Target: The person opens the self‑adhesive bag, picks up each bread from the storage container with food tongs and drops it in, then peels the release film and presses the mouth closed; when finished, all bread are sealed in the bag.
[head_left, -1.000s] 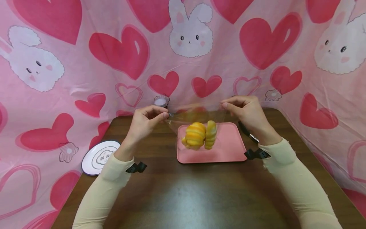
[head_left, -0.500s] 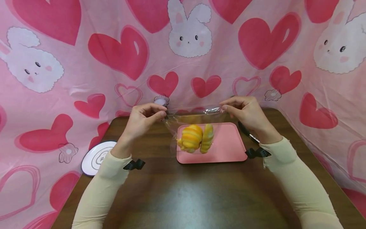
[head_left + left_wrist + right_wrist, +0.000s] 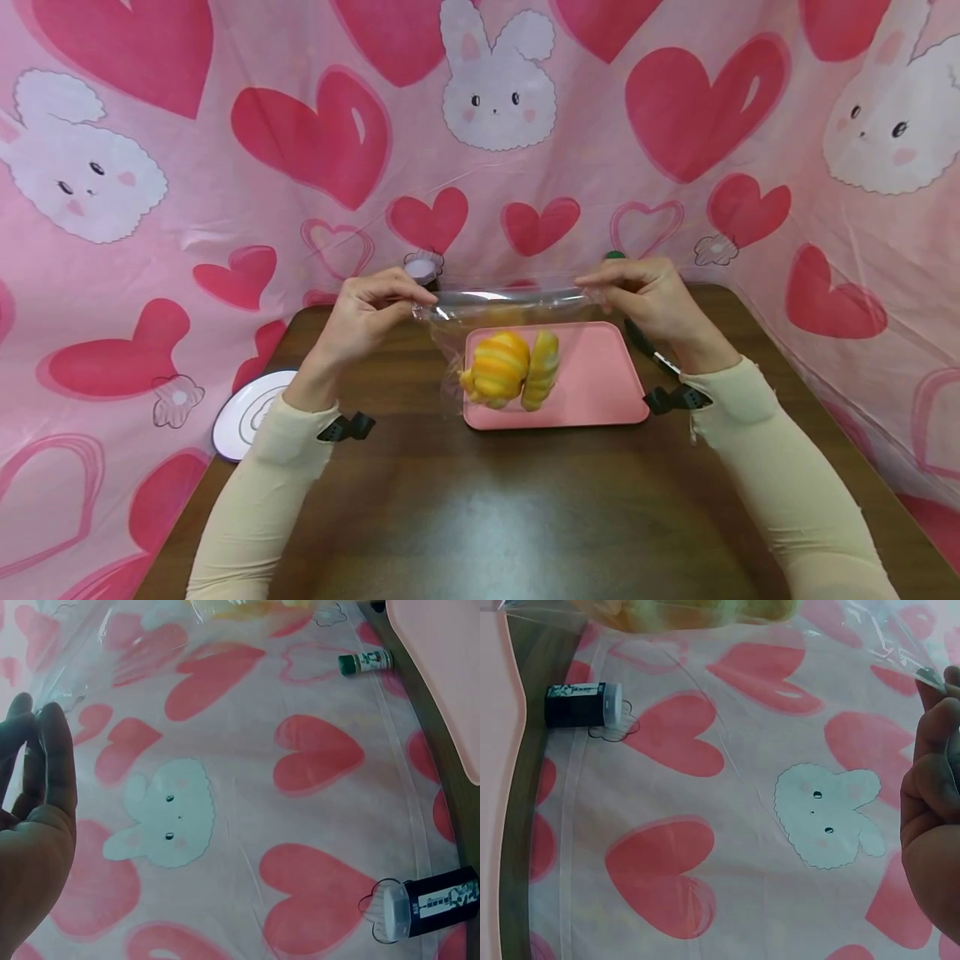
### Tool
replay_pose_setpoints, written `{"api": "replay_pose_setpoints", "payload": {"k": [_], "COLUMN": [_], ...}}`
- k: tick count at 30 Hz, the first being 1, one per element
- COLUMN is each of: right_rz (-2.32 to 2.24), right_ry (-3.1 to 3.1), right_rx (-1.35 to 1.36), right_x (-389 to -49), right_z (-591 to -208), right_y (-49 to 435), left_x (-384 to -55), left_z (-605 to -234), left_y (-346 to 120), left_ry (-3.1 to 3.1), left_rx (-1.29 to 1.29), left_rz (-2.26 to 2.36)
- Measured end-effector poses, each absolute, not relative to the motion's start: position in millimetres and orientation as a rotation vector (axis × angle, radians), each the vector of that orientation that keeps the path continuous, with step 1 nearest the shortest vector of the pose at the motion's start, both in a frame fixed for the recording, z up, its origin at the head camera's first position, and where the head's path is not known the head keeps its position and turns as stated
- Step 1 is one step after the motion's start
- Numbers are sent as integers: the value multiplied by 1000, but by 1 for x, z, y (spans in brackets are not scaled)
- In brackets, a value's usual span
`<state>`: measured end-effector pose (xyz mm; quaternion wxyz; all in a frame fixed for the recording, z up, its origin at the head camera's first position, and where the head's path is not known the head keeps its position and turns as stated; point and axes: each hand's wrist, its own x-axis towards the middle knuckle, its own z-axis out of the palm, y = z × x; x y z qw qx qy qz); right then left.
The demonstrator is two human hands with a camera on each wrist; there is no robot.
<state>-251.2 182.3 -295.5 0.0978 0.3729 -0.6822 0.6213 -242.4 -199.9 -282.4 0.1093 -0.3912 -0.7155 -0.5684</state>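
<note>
A clear plastic bag (image 3: 495, 297) is stretched between both hands in the head view. My left hand (image 3: 367, 312) pinches its left top corner between thumb and fingers; my right hand (image 3: 645, 296) pinches the right one. Inside the bag are a round yellow-and-orange striped bread roll (image 3: 500, 367) and a narrower, paler one (image 3: 542, 371), side by side. They overlap the pink tray (image 3: 600, 375) in this view. The left wrist view shows the left fingertips (image 3: 56, 724) meeting at the film. In the right wrist view, film (image 3: 885, 645) runs to the right fingertips.
A white plate with a dark rim (image 3: 247, 417) lies at the table's left edge, partly behind the left forearm. A black-handled knife (image 3: 652, 350) lies right of the tray. At the back stand a dark white-capped jar (image 3: 442, 900) and a small green-capped bottle (image 3: 365, 662).
The bag with the rolls has sunk slightly and shifted left. Its top edge has folded into a flatter band between the hands. My left hand has moved slightly left.
</note>
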Motion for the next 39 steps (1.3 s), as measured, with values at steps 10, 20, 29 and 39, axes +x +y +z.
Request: {"api": "replay_pose_setpoints", "payload": {"k": [10,20,29,39], "right_rz": [1828,1665,1611,1517], "right_ry": [-1850,-2106,-2216,-2218], "right_rx": [1404,1279,1101,977], "right_x": [-257,-253,-247,-245], "right_z": [-297,-294,-289,-285], "right_y": [182,184,181,174], "left_x": [-241,-241,-242,-246], "left_z": [-281,-282,-282,-279], "left_y": [-203,-203,-202,-207], "left_ry": [-2080,-2116,-2234,-2515], "left_rx": [-1240,-1155,-1013,-984], "left_rz": [-1642,-1640,-1621,-1520]}}
